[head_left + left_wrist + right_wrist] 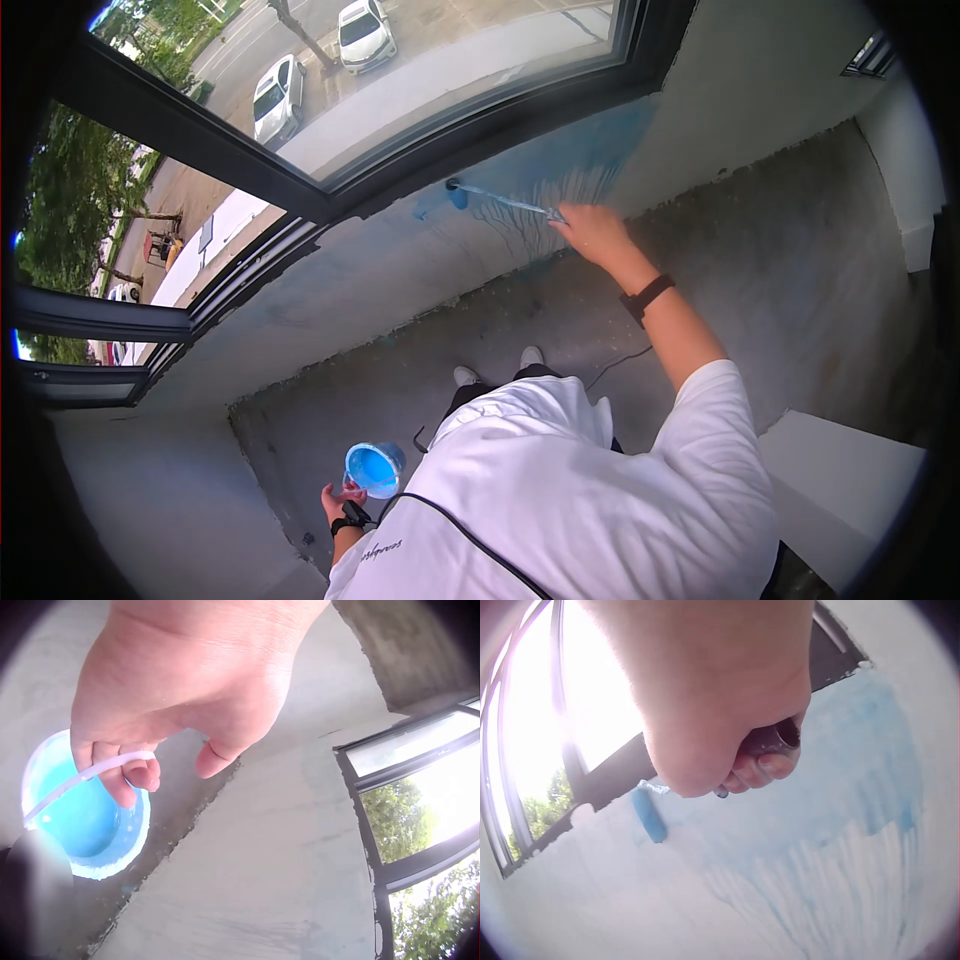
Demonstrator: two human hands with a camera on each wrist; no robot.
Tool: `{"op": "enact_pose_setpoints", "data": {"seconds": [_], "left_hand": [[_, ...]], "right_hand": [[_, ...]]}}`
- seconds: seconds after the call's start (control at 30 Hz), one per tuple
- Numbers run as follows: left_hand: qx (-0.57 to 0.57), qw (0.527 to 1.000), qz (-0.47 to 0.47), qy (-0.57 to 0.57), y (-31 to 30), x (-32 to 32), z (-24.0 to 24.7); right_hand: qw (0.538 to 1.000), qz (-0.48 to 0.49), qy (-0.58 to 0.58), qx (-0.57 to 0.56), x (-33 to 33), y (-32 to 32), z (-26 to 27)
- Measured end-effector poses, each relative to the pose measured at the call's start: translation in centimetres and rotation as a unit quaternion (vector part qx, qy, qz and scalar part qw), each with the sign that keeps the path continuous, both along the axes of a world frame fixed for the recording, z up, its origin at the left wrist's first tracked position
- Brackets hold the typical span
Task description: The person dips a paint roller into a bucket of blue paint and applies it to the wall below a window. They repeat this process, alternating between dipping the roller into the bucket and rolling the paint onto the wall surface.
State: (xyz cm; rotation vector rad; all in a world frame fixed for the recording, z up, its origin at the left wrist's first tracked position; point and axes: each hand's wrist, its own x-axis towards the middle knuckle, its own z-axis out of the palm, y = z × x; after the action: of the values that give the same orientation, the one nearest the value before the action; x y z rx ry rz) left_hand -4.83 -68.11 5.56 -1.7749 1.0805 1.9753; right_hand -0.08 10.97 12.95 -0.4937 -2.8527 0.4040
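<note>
My right hand (595,235) grips the handle of a paint roller, its fingers wrapped round the dark grip (769,740). The blue roller head (649,816) is at the wall just under the window frame, left of a wet blue patch (840,772) with long drips running down. In the left wrist view, the curled fingers of my left hand (187,690) hold the pale bail handle (82,774) of a bucket (112,866). Bright blue paint (372,466) shows inside the bucket, which hangs low at my left side in the head view.
A dark window frame (480,135) runs along the top of the wall, with parked white cars (362,35) outside. Grey concrete floor (760,250) lies below. A white board-like surface (850,480) stands at the lower right, and a thin cable (620,365) trails near my feet.
</note>
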Motion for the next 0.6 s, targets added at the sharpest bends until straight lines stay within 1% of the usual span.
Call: {"op": "enact_pose_setpoints", "data": {"seconds": [0.07, 0.1, 0.17, 0.23, 0.27, 0.33, 0.4, 0.47, 0.5, 0.6], "left_hand": [[0.004, 1.0, 0.009, -0.001, 1.0, -0.4, 0.5], [0.007, 1.0, 0.006, 0.007, 1.0, -0.2, 0.7], [0.007, 1.0, 0.011, 0.012, 0.9, 0.3, 0.9], [0.017, 1.0, 0.008, 0.01, 0.8, 0.0, 0.7], [0.017, 1.0, 0.016, 0.008, 0.7, 0.0, 0.7], [0.021, 1.0, -0.017, 0.014, 0.5, -0.1, 0.6], [0.019, 1.0, 0.0, 0.024, 1.7, 0.1, 1.5], [0.007, 1.0, 0.003, 0.03, 1.4, 0.2, 1.3], [0.002, 0.999, -0.016, 0.029, 1.4, 0.4, 1.5], [0.006, 0.999, 0.002, 0.034, 0.7, 0.8, 0.5]], "right_hand": [[0.999, -0.045, -0.024, 0.007, 2.5, 2.6, -0.6], [0.997, -0.066, -0.045, 0.009, 3.5, 3.6, 0.0], [0.997, -0.074, -0.029, 0.017, 4.8, 5.1, -0.9], [0.997, -0.069, -0.027, 0.021, 4.6, 4.9, -1.1], [0.997, -0.064, -0.031, 0.029, 4.1, 4.2, -1.3], [0.997, -0.051, -0.034, 0.036, 2.6, 2.6, -2.0], [0.999, 0.0, -0.003, 0.04, 0.2, 0.6, -2.8], [0.999, 0.023, 0.004, 0.032, -2.4, -2.3, -2.1], [0.999, 0.041, 0.008, 0.024, -3.4, -3.6, -1.8], [0.998, 0.059, 0.013, 0.02, -5.3, -5.5, -2.5]]}}
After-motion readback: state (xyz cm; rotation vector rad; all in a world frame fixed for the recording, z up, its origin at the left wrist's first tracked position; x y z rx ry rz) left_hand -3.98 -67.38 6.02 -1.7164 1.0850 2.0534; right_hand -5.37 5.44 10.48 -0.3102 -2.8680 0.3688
